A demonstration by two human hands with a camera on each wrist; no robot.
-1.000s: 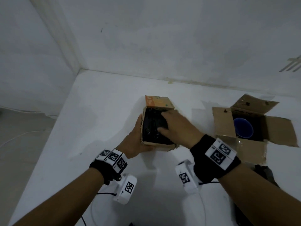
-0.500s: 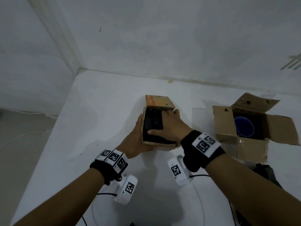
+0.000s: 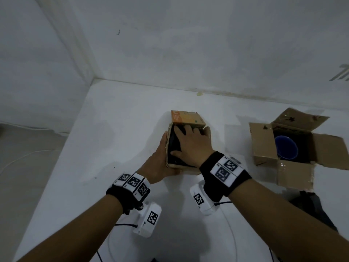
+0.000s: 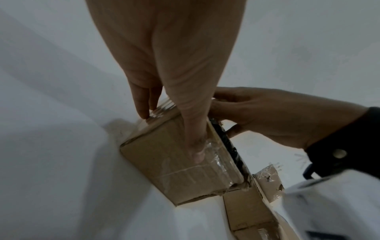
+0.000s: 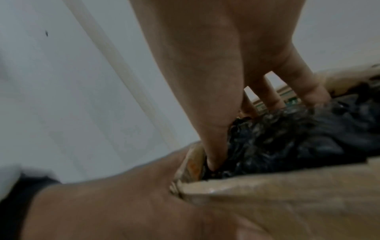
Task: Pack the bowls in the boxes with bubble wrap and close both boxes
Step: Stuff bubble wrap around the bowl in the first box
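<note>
A small cardboard box stands in the middle of the white table, its far orange flap raised. Black bubble wrap fills it. My right hand lies flat on the wrap with fingers spread, pressing down; in the right wrist view the fingers dig into the black wrap. My left hand rests against the box's left wall, its thumb lying on the taped side. No bowl shows in this box. A second box stands open at the right with a blue bowl inside.
The second box's flaps spread outward on all sides. A dark bundle lies near the table's front right, under my right forearm. White cables run across the near table. Walls close off the back and left; the table's left edge drops to the floor.
My right hand has slid deeper over the black wrap toward the far flap, its fingers spreading flat. The left hand has stayed on the box's side.
</note>
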